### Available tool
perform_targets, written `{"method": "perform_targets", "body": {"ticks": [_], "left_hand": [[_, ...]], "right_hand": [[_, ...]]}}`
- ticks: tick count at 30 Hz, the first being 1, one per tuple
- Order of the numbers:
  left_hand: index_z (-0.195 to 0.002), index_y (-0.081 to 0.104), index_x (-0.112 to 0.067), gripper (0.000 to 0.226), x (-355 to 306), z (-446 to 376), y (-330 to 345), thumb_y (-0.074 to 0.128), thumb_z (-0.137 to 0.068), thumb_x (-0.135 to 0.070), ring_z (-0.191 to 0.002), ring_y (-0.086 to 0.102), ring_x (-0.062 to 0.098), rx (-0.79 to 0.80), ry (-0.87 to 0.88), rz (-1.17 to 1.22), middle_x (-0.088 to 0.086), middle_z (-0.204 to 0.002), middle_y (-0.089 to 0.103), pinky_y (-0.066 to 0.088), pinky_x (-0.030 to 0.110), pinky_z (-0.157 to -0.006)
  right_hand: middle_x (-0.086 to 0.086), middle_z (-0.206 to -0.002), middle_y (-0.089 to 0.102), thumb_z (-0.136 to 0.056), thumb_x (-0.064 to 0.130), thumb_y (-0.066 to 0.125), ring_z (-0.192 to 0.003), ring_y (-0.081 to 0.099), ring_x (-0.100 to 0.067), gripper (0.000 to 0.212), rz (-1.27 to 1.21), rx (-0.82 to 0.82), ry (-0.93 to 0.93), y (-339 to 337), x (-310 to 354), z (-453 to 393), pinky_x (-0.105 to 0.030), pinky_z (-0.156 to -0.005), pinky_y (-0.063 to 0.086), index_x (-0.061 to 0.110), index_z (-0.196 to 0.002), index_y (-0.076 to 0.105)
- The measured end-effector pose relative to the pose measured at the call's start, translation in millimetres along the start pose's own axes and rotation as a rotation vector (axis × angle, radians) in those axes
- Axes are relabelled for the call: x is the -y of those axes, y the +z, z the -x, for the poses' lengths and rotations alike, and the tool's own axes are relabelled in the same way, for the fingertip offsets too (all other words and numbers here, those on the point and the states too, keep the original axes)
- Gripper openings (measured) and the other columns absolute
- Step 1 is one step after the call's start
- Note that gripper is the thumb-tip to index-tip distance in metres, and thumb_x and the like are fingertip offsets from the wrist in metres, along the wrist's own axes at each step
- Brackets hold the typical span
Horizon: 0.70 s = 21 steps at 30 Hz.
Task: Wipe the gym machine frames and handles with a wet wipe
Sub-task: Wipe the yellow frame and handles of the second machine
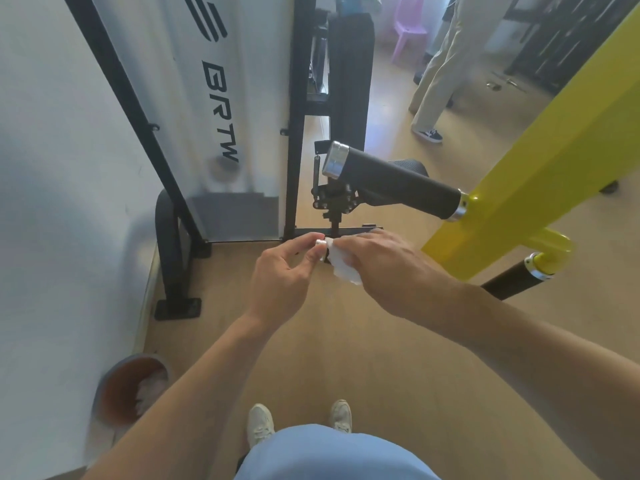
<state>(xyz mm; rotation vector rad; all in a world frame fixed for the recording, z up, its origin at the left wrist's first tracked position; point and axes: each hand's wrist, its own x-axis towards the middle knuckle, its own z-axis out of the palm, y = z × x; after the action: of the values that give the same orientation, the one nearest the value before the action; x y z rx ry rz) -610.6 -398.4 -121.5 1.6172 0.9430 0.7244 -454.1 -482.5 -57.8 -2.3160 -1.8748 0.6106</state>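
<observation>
A yellow machine arm (540,174) runs from the upper right down to the middle. A black foam handle (398,178) with a silver end cap sticks out of it to the left. A lower handle is mostly hidden under my hands; only its silver end cap (320,244) shows. My right hand (384,261) grips that lower handle through a white wet wipe (341,268). My left hand (287,271) pinches the silver cap with its fingertips. A third black handle (512,280) hangs below the yellow arm at right.
A black machine frame (294,116) with a white shroud stands against the wall ahead. A round bin (128,389) with used wipes sits on the floor at lower left. Another person's legs (440,74) stand at upper right near a purple chair (408,26).
</observation>
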Motion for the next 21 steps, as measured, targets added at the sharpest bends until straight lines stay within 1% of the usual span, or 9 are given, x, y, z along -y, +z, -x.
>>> {"method": "perform_targets", "body": {"ticks": [2,5,8,11,13,15,17,19,21], "left_hand": [[-0.113,0.075,-0.036,0.021,0,1,1,0.065,-0.095,-0.041,-0.1,0.063,-0.017,-0.001,0.003,-0.004,-0.035,-0.097,0.07,0.051,0.014,-0.087],[-0.115,0.075,-0.034,0.022,1,0,2,0.065,-0.095,-0.038,-0.098,0.062,-0.018,0.005,0.01,-0.007,-0.034,-0.098,0.07,0.05,0.011,-0.086],[-0.115,0.074,-0.033,0.024,4,-3,2,0.066,-0.094,-0.04,-0.097,0.059,-0.023,0.012,0.003,-0.012,-0.032,-0.1,0.069,0.047,0.011,-0.085],[-0.115,0.074,-0.034,0.025,5,-4,3,0.064,-0.094,-0.044,-0.099,0.06,-0.019,0.027,-0.006,-0.009,-0.027,-0.105,0.071,0.046,0.011,-0.085],[-0.116,0.074,-0.034,0.026,4,-4,3,0.064,-0.094,-0.045,-0.093,0.061,-0.018,0.019,-0.006,-0.012,-0.026,-0.106,0.071,0.047,0.01,-0.082],[-0.117,0.074,-0.035,0.027,4,-5,3,0.065,-0.094,-0.044,-0.088,0.062,-0.019,0.005,-0.001,-0.027,-0.027,-0.105,0.071,0.049,0.01,-0.081],[-0.116,0.074,-0.037,0.023,5,-6,2,0.065,-0.095,-0.041,-0.085,0.065,-0.012,0.01,0.004,-0.042,-0.03,-0.098,0.071,0.053,0.016,-0.082],[-0.113,0.074,-0.04,0.02,6,-7,1,0.064,-0.096,-0.039,-0.086,0.065,-0.013,0.026,0.01,-0.055,-0.037,-0.092,0.069,0.052,0.017,-0.08],[-0.111,0.074,-0.04,0.02,6,-8,0,0.064,-0.094,-0.045,-0.096,0.061,-0.02,0.034,0.014,-0.075,-0.038,-0.096,0.068,0.049,0.016,-0.083]], "right_hand": [[-0.004,-0.117,0.06,-0.095,0.025,0.065,-0.108,0.053,-0.019,0.038,-0.093,0.003,-0.001,4,-3,-7,-0.021,-0.095,0.041,0.012,-0.13,0.058],[-0.004,-0.126,0.062,-0.096,0.034,0.062,-0.115,0.053,-0.021,0.044,0.142,-0.057,-0.032,-1,10,-4,-0.03,-0.095,0.041,0.016,-0.135,0.055],[-0.005,-0.123,0.065,-0.1,0.042,0.051,-0.114,0.056,-0.025,0.039,0.434,-0.124,0.027,-5,14,8,-0.037,-0.101,0.036,0.017,-0.13,0.052],[-0.012,-0.122,0.064,-0.103,0.043,0.039,-0.116,0.054,-0.033,0.041,0.661,-0.046,0.152,-4,12,20,-0.048,-0.111,0.025,0.013,-0.13,0.046],[-0.013,-0.117,0.065,-0.103,0.041,0.037,-0.111,0.056,-0.033,0.038,0.647,-0.094,0.125,0,10,17,-0.048,-0.111,0.026,0.011,-0.125,0.047],[-0.013,-0.106,0.067,-0.101,0.038,0.046,-0.099,0.059,-0.033,0.034,0.539,-0.191,0.001,6,13,7,-0.046,-0.106,0.033,0.009,-0.116,0.053],[-0.013,-0.096,0.068,-0.097,0.035,0.055,-0.091,0.061,-0.033,0.03,0.447,-0.266,-0.101,15,17,-5,-0.045,-0.101,0.039,0.006,-0.108,0.058],[-0.013,-0.097,0.068,-0.096,0.032,0.058,-0.092,0.063,-0.033,0.027,0.419,-0.283,-0.131,18,20,-10,-0.046,-0.1,0.04,0.007,-0.107,0.058],[-0.014,-0.108,0.067,-0.099,0.025,0.05,-0.103,0.061,-0.035,0.027,0.498,-0.19,-0.041,12,19,-1,-0.05,-0.112,0.03,0.007,-0.118,0.053]]}}
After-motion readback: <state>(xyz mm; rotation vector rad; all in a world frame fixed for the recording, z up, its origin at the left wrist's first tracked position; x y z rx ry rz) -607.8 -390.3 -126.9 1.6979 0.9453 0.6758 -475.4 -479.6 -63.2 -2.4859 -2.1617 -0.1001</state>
